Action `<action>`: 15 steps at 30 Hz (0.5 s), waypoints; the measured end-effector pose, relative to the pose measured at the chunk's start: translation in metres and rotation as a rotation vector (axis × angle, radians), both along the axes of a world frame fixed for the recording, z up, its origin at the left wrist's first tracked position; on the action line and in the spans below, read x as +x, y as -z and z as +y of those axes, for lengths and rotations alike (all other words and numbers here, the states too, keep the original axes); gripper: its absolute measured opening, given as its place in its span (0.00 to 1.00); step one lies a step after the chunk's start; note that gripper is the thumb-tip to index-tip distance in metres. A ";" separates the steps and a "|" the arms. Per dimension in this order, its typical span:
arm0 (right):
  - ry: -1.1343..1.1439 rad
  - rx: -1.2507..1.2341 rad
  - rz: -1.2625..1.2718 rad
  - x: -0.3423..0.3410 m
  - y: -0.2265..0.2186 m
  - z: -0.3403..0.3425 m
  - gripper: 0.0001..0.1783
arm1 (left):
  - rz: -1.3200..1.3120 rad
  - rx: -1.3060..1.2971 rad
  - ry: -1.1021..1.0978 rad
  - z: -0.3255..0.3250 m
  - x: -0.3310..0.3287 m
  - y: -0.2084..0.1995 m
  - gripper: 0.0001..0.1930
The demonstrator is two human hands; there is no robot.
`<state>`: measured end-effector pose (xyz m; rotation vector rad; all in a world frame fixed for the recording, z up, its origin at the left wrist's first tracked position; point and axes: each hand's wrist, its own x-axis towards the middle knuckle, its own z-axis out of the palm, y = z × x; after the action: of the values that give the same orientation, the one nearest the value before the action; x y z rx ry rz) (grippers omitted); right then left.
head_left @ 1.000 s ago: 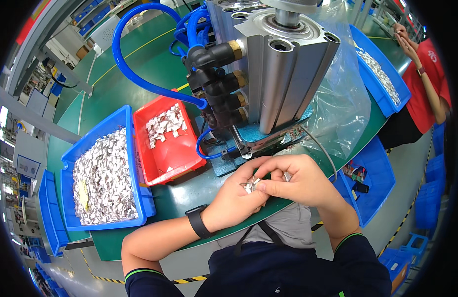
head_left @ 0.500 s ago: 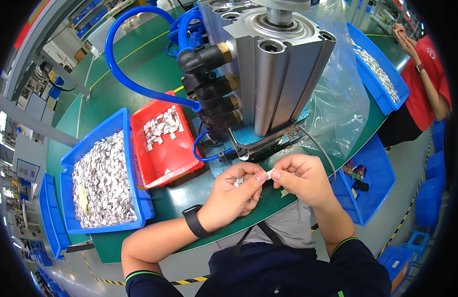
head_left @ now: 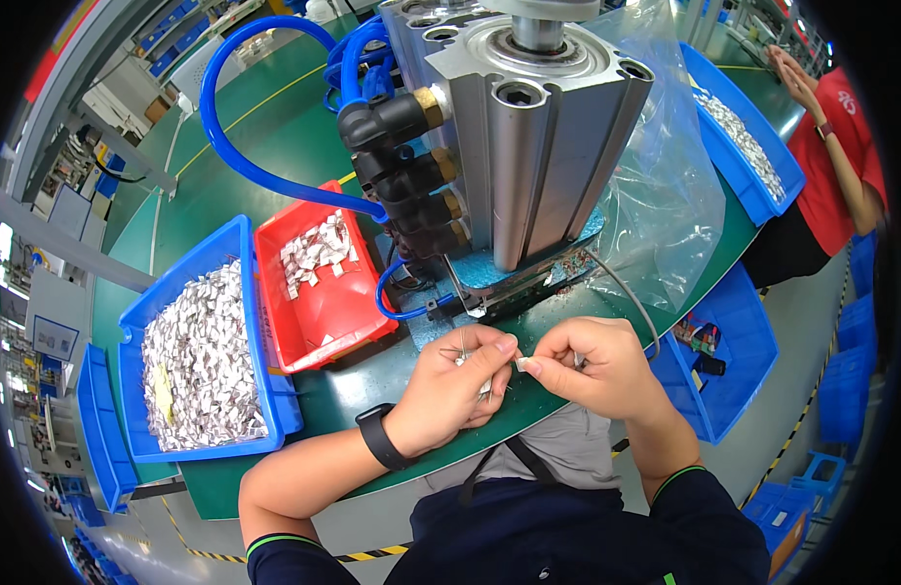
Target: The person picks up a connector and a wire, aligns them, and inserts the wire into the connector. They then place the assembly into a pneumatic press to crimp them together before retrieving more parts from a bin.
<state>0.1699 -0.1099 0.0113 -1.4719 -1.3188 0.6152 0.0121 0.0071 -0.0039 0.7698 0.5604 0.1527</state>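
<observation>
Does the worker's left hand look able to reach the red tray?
Probably yes: the red tray sits nearby, open-topped, and nothing visible blocks the way, though the left hand holds small white pieces.

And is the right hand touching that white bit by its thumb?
Touching: the head view shows the right hand gripping the white bit at its thumb tip.

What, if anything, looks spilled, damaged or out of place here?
Loose scraps are scattered at the base of the metal machine, which looks untidy. A pale yellow piece lies among the white pieces in the left-hand blue bin, odd by its colour; I cannot tell what it is. Nothing looks plainly damaged.
</observation>
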 end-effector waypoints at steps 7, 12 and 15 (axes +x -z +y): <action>-0.107 -0.094 0.035 0.004 -0.001 -0.002 0.08 | 0.037 0.019 0.006 0.002 0.001 -0.002 0.07; 0.049 -0.235 0.720 0.013 0.003 0.003 0.07 | 0.011 -0.003 -0.030 0.002 0.003 -0.004 0.10; 0.047 -0.212 0.902 0.019 0.004 0.012 0.07 | 0.009 0.028 -0.004 0.001 0.003 -0.003 0.11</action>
<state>0.1893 -0.0981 0.0076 -1.1418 -0.5204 1.2297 0.0149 0.0081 -0.0005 0.7969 0.5692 0.1616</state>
